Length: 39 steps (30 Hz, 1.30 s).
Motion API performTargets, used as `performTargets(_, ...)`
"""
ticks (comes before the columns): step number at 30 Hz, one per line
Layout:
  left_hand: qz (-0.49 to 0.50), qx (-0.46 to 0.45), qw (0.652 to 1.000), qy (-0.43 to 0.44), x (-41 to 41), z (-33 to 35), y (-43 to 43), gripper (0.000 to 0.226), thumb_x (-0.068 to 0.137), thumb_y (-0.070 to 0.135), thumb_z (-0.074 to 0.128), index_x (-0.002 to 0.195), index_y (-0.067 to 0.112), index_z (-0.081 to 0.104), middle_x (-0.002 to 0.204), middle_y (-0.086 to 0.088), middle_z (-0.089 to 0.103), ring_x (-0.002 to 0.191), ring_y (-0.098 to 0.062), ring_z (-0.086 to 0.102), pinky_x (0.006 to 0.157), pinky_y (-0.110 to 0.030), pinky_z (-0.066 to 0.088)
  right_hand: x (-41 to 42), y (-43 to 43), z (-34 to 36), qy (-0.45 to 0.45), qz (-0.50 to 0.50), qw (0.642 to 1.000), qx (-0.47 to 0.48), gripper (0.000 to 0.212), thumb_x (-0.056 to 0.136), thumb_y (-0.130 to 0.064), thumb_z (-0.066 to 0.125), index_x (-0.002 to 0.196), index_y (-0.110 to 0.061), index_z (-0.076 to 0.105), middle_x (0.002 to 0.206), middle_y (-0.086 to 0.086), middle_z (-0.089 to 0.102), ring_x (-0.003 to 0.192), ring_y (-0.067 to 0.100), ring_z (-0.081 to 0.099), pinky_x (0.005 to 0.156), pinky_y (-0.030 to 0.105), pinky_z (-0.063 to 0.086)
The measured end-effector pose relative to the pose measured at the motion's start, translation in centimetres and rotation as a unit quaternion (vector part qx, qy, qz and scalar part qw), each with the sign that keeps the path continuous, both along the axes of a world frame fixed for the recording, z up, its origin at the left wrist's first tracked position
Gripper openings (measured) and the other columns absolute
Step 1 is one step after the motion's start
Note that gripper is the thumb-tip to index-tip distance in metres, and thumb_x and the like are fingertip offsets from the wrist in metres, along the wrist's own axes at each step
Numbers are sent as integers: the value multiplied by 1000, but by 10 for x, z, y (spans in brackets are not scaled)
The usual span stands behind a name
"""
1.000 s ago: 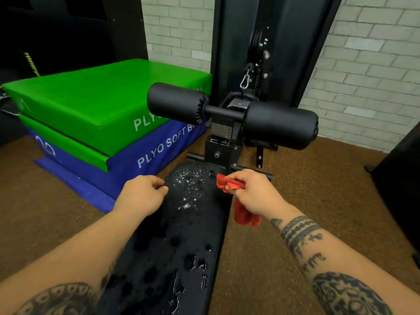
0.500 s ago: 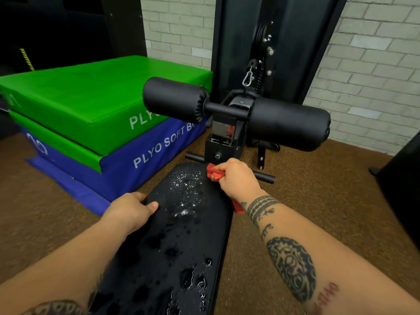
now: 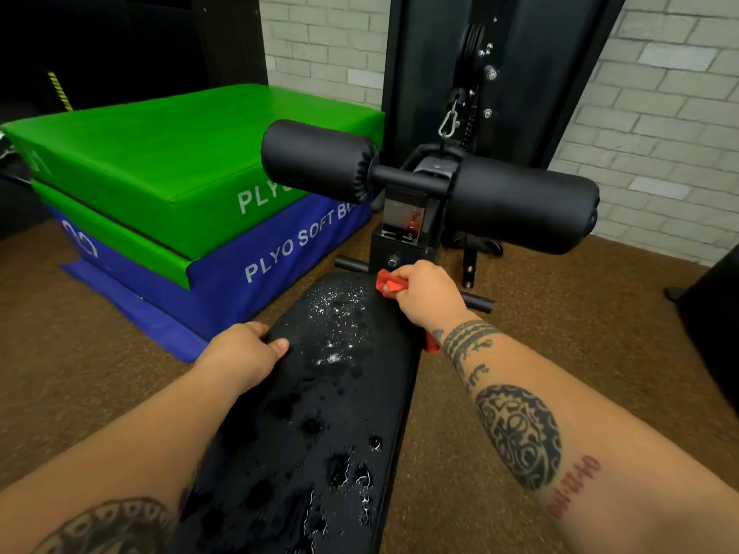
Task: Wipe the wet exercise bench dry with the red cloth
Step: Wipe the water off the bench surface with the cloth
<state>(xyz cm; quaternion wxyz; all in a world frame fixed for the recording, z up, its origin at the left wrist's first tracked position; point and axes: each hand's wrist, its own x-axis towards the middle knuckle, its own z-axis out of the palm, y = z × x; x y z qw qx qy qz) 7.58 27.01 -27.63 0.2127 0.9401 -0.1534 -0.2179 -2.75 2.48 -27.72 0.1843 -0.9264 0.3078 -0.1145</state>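
Observation:
A long black padded exercise bench [image 3: 320,413] runs away from me, covered in water drops and puddles along its length. My right hand [image 3: 428,293] grips the bunched red cloth [image 3: 390,283] at the far right corner of the pad; a strip of the cloth hangs down below my wrist beside the bench edge. My left hand [image 3: 240,353] rests on the left edge of the pad, thumb on top, holding the rim.
Two black foam rollers [image 3: 520,205] on a crossbar stand just beyond the bench end, with a black cable machine column [image 3: 472,74] behind. Stacked green and blue soft plyo boxes [image 3: 180,185] sit at the left. Brown carpet floor [image 3: 560,333] surrounds the bench; brick wall behind.
My right hand has carried the red cloth forward from beside the bench to its far right corner. My left hand has slid back down the left edge and settled there.

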Motion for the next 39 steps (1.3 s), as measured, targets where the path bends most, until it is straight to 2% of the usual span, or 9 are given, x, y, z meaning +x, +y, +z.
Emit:
performTargets(5, 14, -19, 1000, 7, -2, 3, 1, 55, 97, 44, 56, 146, 19, 47, 143, -7, 54, 132, -32, 49, 107, -39, 40, 15, -2, 14, 5, -64, 998, -8, 27, 93, -25, 61, 117, -17, 70, 114, 11, 69, 107, 31, 63, 91, 37, 51)
performTargets(10, 11, -21, 1000, 5, -3, 0, 2, 56, 98, 43, 56, 147, 19, 46, 144, -8, 53, 132, -32, 49, 106, -38, 40, 27, 10, 1, 7, 42, 999, 19, 25, 89, -28, 65, 113, -30, 73, 106, 3, 69, 101, 24, 65, 88, 31, 50)
performTargets(15, 16, -29, 999, 6, -2, 0, 2, 55, 98, 44, 56, 147, 21, 46, 144, -8, 54, 131, -32, 49, 107, -39, 41, 37, -13, 8, 61, -32, 998, -2, 32, 93, -35, 60, 117, -15, 68, 116, 11, 68, 109, 32, 63, 91, 35, 50)
performTargets(19, 21, -32, 999, 13, -1, -1, 1, 56, 97, 43, 57, 147, 21, 46, 144, -9, 54, 130, -32, 50, 107, -38, 41, 27, -21, 6, 43, -82, 996, 11, 27, 92, -31, 61, 107, -10, 69, 113, 14, 69, 106, 34, 64, 89, 34, 50)
performTargets(22, 26, -37, 999, 21, 0, -4, 1, 56, 97, 43, 58, 147, 21, 45, 144, -9, 54, 130, -32, 50, 107, -38, 41, 30, -8, 10, -57, 3, 998, -13, 17, 90, -22, 62, 103, -18, 73, 101, 9, 67, 97, 29, 64, 85, 32, 49)
performTargets(26, 27, -42, 999, 18, 0, -6, 1, 55, 96, 43, 59, 145, 21, 48, 141, -8, 56, 128, -32, 52, 108, -42, 43, 39, 15, 8, 20, 188, 982, -27, 19, 89, -24, 67, 105, -28, 76, 99, 2, 61, 97, 22, 60, 88, 35, 48)
performTargets(31, 31, -44, 998, 12, 0, -5, 3, 53, 95, 46, 58, 142, 22, 52, 135, -7, 60, 124, -31, 55, 105, -44, 45, 52, 10, -2, 9, 83, 993, -81, 21, 93, -25, 60, 109, -26, 74, 103, 5, 56, 101, 30, 61, 84, 33, 47)
performTargets(35, 35, -46, 998, 12, -1, -4, 3, 53, 96, 45, 58, 143, 23, 50, 139, -7, 58, 127, -31, 53, 106, -42, 44, 57, 5, 6, -59, -14, 996, -65, 29, 93, -16, 55, 118, -19, 70, 115, 12, 56, 106, 37, 61, 95, 40, 49)
performTargets(39, 32, -50, 998, 15, -2, -4, 1, 53, 96, 43, 58, 144, 21, 50, 140, -8, 57, 128, -31, 52, 107, -40, 43, 51, 10, 11, -14, 131, 990, -42, 24, 86, -23, 66, 108, -30, 75, 102, 2, 61, 100, 25, 61, 89, 33, 48)
